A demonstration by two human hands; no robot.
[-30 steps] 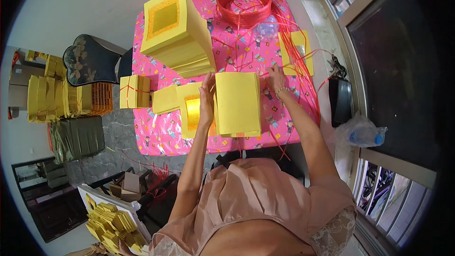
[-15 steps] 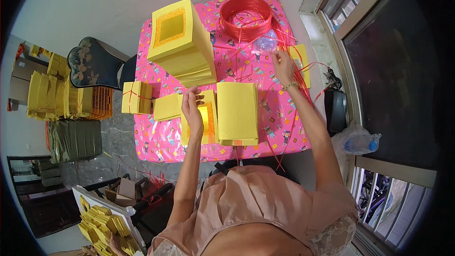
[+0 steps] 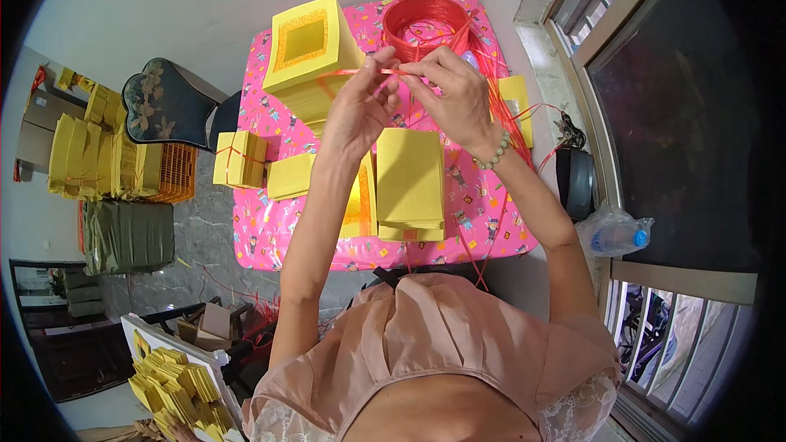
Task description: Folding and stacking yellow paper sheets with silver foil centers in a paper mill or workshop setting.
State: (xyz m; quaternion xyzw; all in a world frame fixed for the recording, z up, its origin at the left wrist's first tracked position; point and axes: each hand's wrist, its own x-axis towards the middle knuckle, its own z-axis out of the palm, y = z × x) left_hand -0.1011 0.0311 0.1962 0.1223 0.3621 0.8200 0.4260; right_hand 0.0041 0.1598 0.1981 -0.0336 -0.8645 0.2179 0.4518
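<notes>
My left hand [image 3: 364, 110] and my right hand [image 3: 454, 94] are close together over the table, above the near yellow paper bundle. A thin red plastic strip [image 3: 391, 72] stretches between their fingertips, and both hands pinch it. Its other end sticks out left of my left hand, in front of the tall stack of yellow paper [image 3: 303, 45]. Below my hands is the folded yellow paper bundle [image 3: 409, 172]. Beside it, partly behind my left forearm, lies yellow paper with an orange-gold square [image 3: 360, 205]. A coil of red strip [image 3: 409, 51] stands at the back.
A small tied yellow block [image 3: 239, 160] and a flat yellow stack [image 3: 291, 177] sit at left on the pink patterned tablecloth [image 3: 270, 237]. A chair [image 3: 164, 106] stands beyond. Another person's hand [image 3: 182, 432] is by yellow pieces at lower left. A bagged bottle [image 3: 614, 233] is at right.
My right hand has come from beside the coil toward the middle, and my left hand has risen to meet it. The red strip now spans both hands.
</notes>
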